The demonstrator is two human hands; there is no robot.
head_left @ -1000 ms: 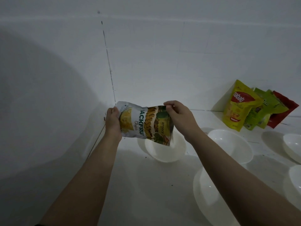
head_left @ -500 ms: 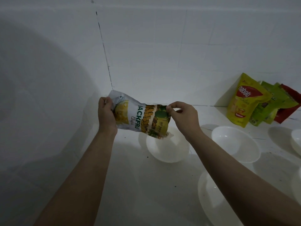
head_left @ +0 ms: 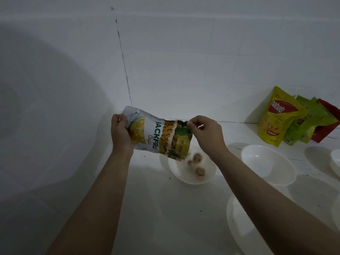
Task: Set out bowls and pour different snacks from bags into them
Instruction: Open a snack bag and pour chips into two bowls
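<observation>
White tiled wall (head_left: 184,61) behind, white tabletop (head_left: 165,218) below, dim light. Several white bowls on the tabletop: target bowl (head_left: 191,176) centre, under the bag; empty bowl (head_left: 266,164) just to its right; a third bowl (head_left: 239,227) nearer the camera, partly hidden by the right forearm; more bowl rims cut off at the right edge. Four snack pouches lean on the wall far right: yellow Nabati bag (head_left: 276,116) in front, two green bags (head_left: 301,124) behind it, red bag (head_left: 325,122) last.

Jackfruit chips bag (head_left: 158,133) is held in the air above the target bowl, lying sideways and tilted, mouth end lower right. Left hand (head_left: 120,131) grips the bag's sealed end, fingers curled round it. Right hand (head_left: 206,133) pinches the upper corner of the mouth end between thumb and fingers (head_left: 191,124). Chips (head_left: 197,165) are dropping from the mouth, blurred; a few sit inside the target bowl.
</observation>
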